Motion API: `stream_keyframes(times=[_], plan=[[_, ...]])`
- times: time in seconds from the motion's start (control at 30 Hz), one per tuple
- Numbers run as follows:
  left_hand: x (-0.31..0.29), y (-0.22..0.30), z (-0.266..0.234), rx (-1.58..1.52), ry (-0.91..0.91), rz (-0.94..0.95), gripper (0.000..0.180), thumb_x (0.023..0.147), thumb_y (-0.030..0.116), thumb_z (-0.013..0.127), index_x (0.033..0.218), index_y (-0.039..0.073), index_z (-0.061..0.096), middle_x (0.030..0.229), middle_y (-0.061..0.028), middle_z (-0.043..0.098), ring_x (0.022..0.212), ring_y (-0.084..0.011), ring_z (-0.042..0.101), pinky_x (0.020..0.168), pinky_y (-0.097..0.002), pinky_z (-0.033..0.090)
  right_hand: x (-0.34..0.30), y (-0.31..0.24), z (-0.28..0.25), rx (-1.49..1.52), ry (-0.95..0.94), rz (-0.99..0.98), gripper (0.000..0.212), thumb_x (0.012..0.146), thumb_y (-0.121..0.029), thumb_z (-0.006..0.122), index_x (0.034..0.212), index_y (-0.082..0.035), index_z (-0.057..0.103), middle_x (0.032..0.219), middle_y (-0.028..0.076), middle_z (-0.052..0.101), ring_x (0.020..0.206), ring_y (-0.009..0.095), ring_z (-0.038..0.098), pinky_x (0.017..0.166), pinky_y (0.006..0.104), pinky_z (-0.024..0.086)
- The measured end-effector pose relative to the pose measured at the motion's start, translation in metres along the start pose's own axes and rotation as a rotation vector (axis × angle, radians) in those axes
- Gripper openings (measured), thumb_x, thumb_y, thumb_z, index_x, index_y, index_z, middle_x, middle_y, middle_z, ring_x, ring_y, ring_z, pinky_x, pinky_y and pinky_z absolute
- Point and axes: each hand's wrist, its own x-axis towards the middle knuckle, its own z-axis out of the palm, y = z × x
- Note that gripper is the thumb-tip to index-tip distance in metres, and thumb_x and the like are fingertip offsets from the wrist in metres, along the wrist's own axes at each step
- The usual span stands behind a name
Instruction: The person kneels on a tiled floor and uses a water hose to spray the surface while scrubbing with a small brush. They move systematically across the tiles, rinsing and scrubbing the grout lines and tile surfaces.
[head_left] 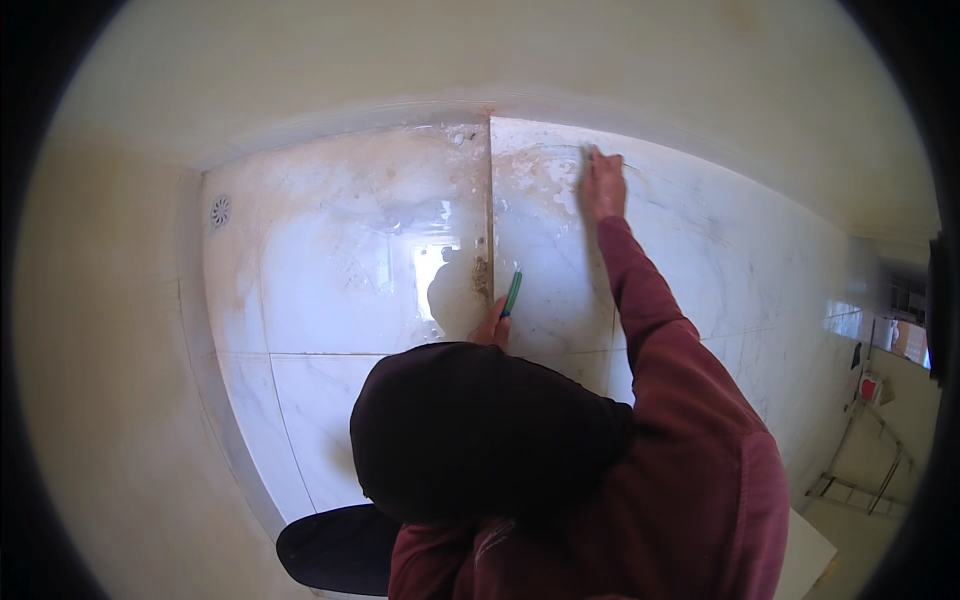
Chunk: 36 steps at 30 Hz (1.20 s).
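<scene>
While your own hands lie outside this view, so that you can't tell how they stand, a co-worker's hands are at work on the tiles (560, 265). One, apparently the left hand (488, 328), is closed around the lower end of a slim green tool (513, 292), which is on the right side of the joint line (490, 200) with its free end angled up and away from the body. The right hand (604, 186) reaches near the wall (400, 60), fingers bent down against the tile; you can't tell whether they pinch anything small.

Judging by its thin, straight shape, the green tool should be light and fairly stiff, and wet fingers might slip on it. Your surest hold would be low on the shaft, where the hand already wraps it; its working end and exact kind are unclear. The tiles look hard and heavy, probably brittle at their edges and slick where wet, so fingertips there are better spread flat.

You can see pale, glossy, marble-like faces with faint grey veins, brownish staining along the joint, and a whitish, patchy film (560, 180) just left of the right hand. To the left, the surface shines with water and mirrors a bright opening, and a round slotted drain (220, 211) sits near the corner. Soft maroon cloth covers the sleeve (645, 290); smooth black headwear (480, 430) hides most of the other arm.
</scene>
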Motion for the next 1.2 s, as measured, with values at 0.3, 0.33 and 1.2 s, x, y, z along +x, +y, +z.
stream_keyframes(times=[0.3, 0.33, 1.2], plan=[[0.01, 0.056, -0.024, -0.094, -0.015, -0.342, 0.047, 0.109, 0.031, 0.057, 0.153, 0.013, 0.058, 0.095, -0.0216, 0.074, 0.09, -0.0261, 0.075, 0.084, -0.0426, 0.056, -0.064, 0.008, 0.002, -0.215, 0.066, -0.087, 0.037, 0.099, -0.007, 0.064, 0.136, -0.008, 0.066, 0.097, 0.016, 0.057, 0.088, 0.035, 0.063, 0.075, 0.0488, 0.055], [0.013, 0.055, -0.022, -0.101, 0.014, -0.332, 0.047, 0.109, 0.031, 0.057, 0.153, 0.013, 0.058, 0.097, -0.0217, 0.075, 0.092, -0.026, 0.076, 0.085, -0.0418, 0.056, -0.059, -0.01, 0.017, -0.181, 0.059, -0.121, 0.037, 0.098, -0.007, 0.065, 0.135, -0.007, 0.066, 0.095, 0.016, 0.057, 0.087, 0.035, 0.063, 0.075, 0.0488, 0.054], [-0.024, -0.006, -0.091, 0.001, 0.041, -0.19, 0.059, 0.111, 0.048, 0.054, 0.16, 0.015, 0.052, 0.097, -0.0024, 0.07, 0.077, -0.0098, 0.06, 0.074, -0.0288, 0.052, 0.03, -0.074, 0.035, -0.206, 0.083, -0.445, 0.049, 0.088, -0.008, 0.075, 0.135, -0.016, 0.068, 0.111, 0.011, 0.065, 0.108, 0.033, 0.065, 0.096, 0.0464, 0.054]])
